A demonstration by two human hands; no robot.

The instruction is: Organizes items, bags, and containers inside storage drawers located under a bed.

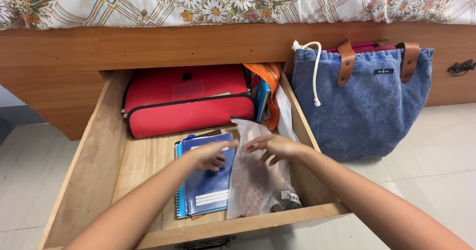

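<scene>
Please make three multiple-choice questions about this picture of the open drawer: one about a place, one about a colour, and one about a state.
1. Where does the blue cloth bag stand?
A. inside the drawer
B. on the floor, right of the drawer
C. on the bed

2. What colour is the zipped case at the back of the drawer?
A. red
B. green
C. black

3. How is the right hand?
A. closed in a fist
B. holding the bag's strap
C. fingers spread over the clear plastic pouch

Answers: 1 B, the bag leans against the bed frame on the tiles. 2 A, its cloth is red with dark edging. 3 C, the open fingers lie above the pouch, while the left hand is on the blue notebook.
</scene>
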